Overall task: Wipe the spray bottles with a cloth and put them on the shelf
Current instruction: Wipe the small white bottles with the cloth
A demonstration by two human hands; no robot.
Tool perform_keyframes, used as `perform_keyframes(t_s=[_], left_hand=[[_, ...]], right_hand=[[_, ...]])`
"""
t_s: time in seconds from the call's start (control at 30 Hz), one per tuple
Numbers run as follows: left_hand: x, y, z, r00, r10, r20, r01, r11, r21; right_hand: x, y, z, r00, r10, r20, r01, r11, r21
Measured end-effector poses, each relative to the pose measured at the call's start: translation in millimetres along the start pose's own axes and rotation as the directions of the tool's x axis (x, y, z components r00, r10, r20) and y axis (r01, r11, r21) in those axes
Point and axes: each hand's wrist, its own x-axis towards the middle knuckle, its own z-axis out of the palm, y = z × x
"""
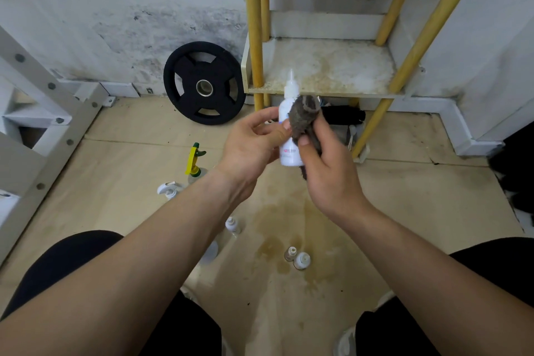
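White bottle [286, 124], grey-brown cloth [305, 118], yellow shelf posts [255, 23], black weight plate [203, 82], yellow-green sprayer [195, 159].

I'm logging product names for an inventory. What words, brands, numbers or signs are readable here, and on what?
No text here can be read.
White bottle, held by the left hand, wiped with the cloth in the right hand: a reddish mark and faint print on its side, too blurred to read.
Weight plate: no legible marking.
Small bottles on the floor: too small to show print.
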Motion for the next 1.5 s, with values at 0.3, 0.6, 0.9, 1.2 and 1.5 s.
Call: perform_keyframes(t_s=[0.3, 0.6, 0.9, 1.2, 1.5], left_hand=[[2.4, -0.9, -1.2, 0.999, -0.045, 0.03, 0.045, 0.999, 0.025], [-4.3, -10.7, 3.9, 0.982, -0.056, 0.183, 0.034, 0.992, 0.122], [1.2, -1.8, 0.7, 0.999, -0.023, 0.04, 0.025, 0.997, -0.073], [-1.1, -15.9, 11.0, 0.988, 0.006, 0.157, -0.023, 0.994, 0.105], [-3.6, -18.7, 11.8, 0.955, 0.274, 0.113, -0.29, 0.779, 0.557]], right_hand=[[-1.4, 6.5, 6.2, 0.975, 0.222, -0.03, -0.212, 0.957, 0.197], [11.4, -2.2, -9.7, 0.982, 0.189, -0.024, -0.172, 0.932, 0.318], [-11.8, 2.9, 7.0, 0.991, 0.135, -0.009, -0.132, 0.983, 0.128], [14.1, -10.1, -11.7, 0.968, 0.245, -0.062, -0.196, 0.882, 0.428], [17.6, -3.3, -14.4, 0.962, 0.252, -0.108, -0.204, 0.92, 0.334]])
